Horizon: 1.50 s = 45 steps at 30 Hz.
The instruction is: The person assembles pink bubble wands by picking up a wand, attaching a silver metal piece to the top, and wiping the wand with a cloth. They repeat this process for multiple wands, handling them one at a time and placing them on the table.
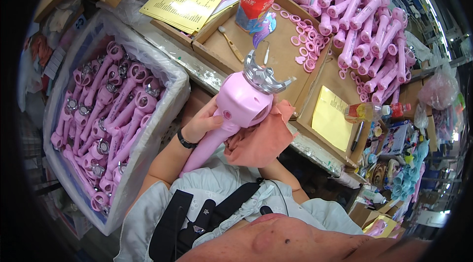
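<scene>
My left hand (202, 120), with a black band at the wrist, is closed around the neck of a large pink toy wand (241, 97). The wand has a rounded head topped by a shiny silver crown (263, 75), and its handle slants down toward my lap. On the head's right side lies a salmon-coloured cloth (261, 141), bunched up and pressed against it. My right forearm (286, 175) runs up beneath this cloth, which hides nearly all of my right hand.
A lined crate (180, 89) full of pink wands stands at left. On the bench, a shallow cardboard tray (207, 47) carries a toothbrush (230, 44), a red-capped drink pouch (256, 3) and pink rings (308, 40). Pink handles (362, 15) pile up behind; a bottle (364, 112) lies at right.
</scene>
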Available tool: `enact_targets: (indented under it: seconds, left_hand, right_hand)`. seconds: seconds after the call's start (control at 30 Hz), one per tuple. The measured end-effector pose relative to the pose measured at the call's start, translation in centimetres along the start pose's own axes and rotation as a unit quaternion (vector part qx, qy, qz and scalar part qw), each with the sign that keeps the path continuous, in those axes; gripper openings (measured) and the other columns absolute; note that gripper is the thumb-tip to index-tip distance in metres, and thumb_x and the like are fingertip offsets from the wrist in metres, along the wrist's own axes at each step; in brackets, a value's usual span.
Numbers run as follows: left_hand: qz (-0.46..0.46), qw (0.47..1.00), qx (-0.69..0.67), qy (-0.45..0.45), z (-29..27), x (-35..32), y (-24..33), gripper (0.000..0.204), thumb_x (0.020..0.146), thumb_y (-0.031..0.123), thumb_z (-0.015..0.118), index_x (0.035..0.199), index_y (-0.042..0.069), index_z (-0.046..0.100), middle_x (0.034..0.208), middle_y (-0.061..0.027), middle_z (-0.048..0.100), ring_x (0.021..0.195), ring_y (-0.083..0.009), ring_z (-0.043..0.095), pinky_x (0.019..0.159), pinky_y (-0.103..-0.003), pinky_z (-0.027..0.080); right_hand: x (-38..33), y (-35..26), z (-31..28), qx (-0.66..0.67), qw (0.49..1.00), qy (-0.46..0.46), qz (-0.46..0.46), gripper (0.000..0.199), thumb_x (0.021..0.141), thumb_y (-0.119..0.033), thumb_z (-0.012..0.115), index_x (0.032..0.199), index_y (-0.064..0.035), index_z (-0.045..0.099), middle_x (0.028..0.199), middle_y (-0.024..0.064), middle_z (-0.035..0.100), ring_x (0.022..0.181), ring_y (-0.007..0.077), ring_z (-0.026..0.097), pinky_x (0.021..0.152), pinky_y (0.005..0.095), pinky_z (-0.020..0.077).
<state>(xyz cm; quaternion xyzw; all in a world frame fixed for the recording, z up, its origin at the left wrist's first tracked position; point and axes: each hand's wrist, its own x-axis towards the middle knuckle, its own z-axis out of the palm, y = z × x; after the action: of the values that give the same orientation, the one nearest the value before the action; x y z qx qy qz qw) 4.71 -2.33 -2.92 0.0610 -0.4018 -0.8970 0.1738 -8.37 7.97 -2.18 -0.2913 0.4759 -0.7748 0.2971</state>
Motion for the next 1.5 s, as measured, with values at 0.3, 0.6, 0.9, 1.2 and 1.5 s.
enact_targets:
  seconds: [0.3,0.6,0.9,1.2,1.5]
  left_hand:
    - [-0.009,0.992,0.12,0.034,0.1,-0.2,0.6,0.084,0.08,0.021,0.068,0.146,0.003,0.018,0.139,-0.0072,0.037,0.127,-0.0154,0.037,0.104,-0.032,0.031]
    - [-0.053,0.996,-0.062,-0.037,-0.5,0.1,1.2,0.118,0.057,0.045,0.086,0.145,0.004,0.02,0.136,-0.0162,0.043,0.117,-0.0275,0.052,0.086,-0.038,0.051]
    - [-0.057,0.992,-0.104,-0.053,-0.2,-0.4,0.5,0.122,0.053,0.05,0.086,0.145,0.008,0.019,0.131,-0.0179,0.046,0.1,-0.0297,0.06,0.062,-0.039,0.058]
    - [-0.059,0.99,-0.113,-0.057,-1.0,-0.7,-0.3,0.12,0.056,0.046,0.087,0.146,0.011,0.016,0.138,-0.0181,0.039,0.109,-0.0344,0.053,0.073,-0.044,0.056]
    - [-0.057,0.995,-0.041,-0.073,-0.8,0.1,0.5,0.12,0.057,0.051,0.085,0.147,0.011,0.017,0.142,-0.0172,0.037,0.123,-0.0298,0.047,0.088,-0.043,0.052]
  right_hand:
    - [1.0,-2.8,-0.8,0.183,0.975,-0.06,0.112,0.059,0.092,-0.01,0.055,0.142,-0.0031,0.024,0.107,0.0089,0.056,0.091,0.0164,0.057,0.074,0.0244,0.0451]
    - [2.6,-3.6,-0.8,0.132,0.97,-0.119,0.164,0.054,0.095,-0.003,0.045,0.144,0.0035,0.023,0.133,0.0118,0.046,0.11,0.0155,0.051,0.092,0.0269,0.04]
    - [1.2,-5.4,0.6,0.128,0.978,-0.148,0.076,0.055,0.098,-0.018,0.043,0.141,0.0093,0.022,0.143,0.0156,0.035,0.131,0.0215,0.038,0.108,0.0329,0.0273]
    - [1.0,-5.4,0.5,0.088,0.986,-0.115,0.081,0.058,0.094,-0.023,0.053,0.138,0.0083,0.031,0.142,0.0174,0.037,0.132,0.0277,0.037,0.109,0.0357,0.0309]
    - [6.6,-9.9,-4.1,0.422,0.896,-0.038,-0.131,0.018,0.094,-0.028,0.042,0.102,-0.0174,0.055,0.093,-0.005,0.057,0.076,0.012,0.049,0.069,0.0357,0.0442]
